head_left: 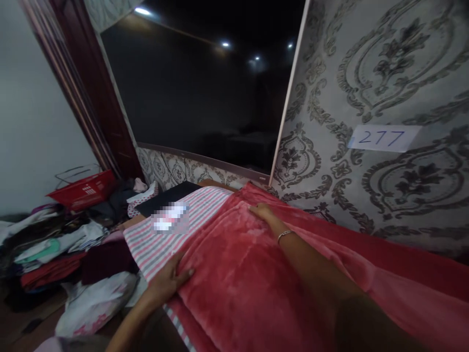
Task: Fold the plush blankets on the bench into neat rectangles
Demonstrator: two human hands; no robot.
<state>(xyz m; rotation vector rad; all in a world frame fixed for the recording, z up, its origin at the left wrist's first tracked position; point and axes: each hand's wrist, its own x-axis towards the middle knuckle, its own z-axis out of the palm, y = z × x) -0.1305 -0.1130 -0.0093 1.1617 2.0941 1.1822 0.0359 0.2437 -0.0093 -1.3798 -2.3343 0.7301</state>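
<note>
A plush red blanket (234, 264) lies folded in layers over a red-and-grey striped cloth (205, 205). At the blanket's near left edge rests my left hand (166, 281), its thumb on the red pile and held apart from the fingers. My right hand (262, 213), with a bracelet at the wrist, lies on the far part of the blanket, its fingers stretched toward the left; some of them are hard to make out. A blurred, bright patch covers something on the striped cloth.
Piled clothes (66, 244) and a white bag with pink marks (97, 303) lie to the left. Behind them stands a red basket (86, 188). A large dark screen (205, 88) and a patterned wall (330, 161) with a paper marked 277 (384, 138) rise behind the blanket.
</note>
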